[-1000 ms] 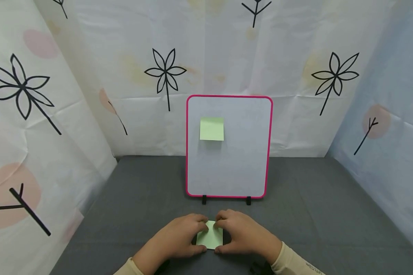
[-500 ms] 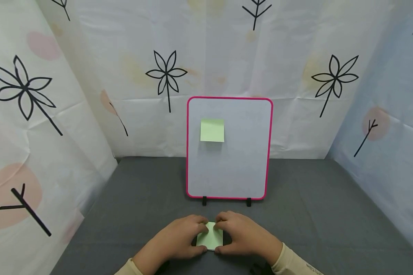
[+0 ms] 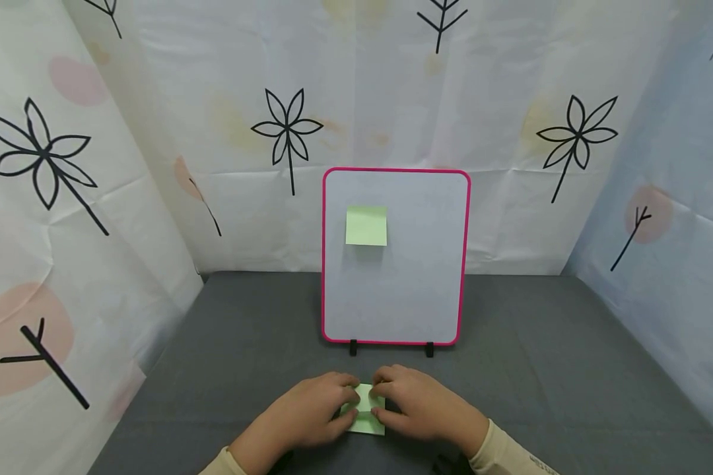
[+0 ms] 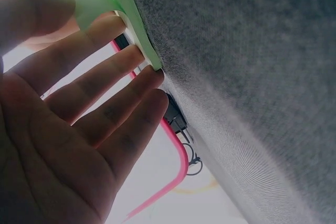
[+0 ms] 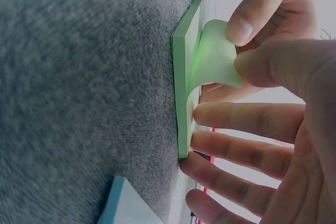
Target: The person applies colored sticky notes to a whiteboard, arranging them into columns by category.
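Note:
A green sticky note pad [image 5: 181, 87] lies on the table between both hands. Its top sticky note [image 5: 218, 51] curls up from the near edge, baring the pad [image 3: 367, 425] beneath in the head view. My left hand [image 3: 317, 409] holds the left side, its thumb at the raised edge and its fingers over the far part. On the other side, my right hand [image 3: 418, 406] mirrors this, with thumb against the curled edge and fingertips [image 5: 202, 113] at the pad. Upright behind them is a pink-framed whiteboard [image 3: 412, 277] bearing another green sticky note [image 3: 366, 225] at upper left.
Two black feet [image 3: 353, 348] support the board on the grey cloth-covered table [image 3: 255, 330]. Patterned cloth walls [image 3: 214, 99] stand at the back and both sides. A pale block with a blue edge [image 5: 126, 203] shows low in the right wrist view.
Both thumbs have moved forward from the pad's near edge, and the top sticky note's near edge has curled up with them. The fingers stay in place at the far part.

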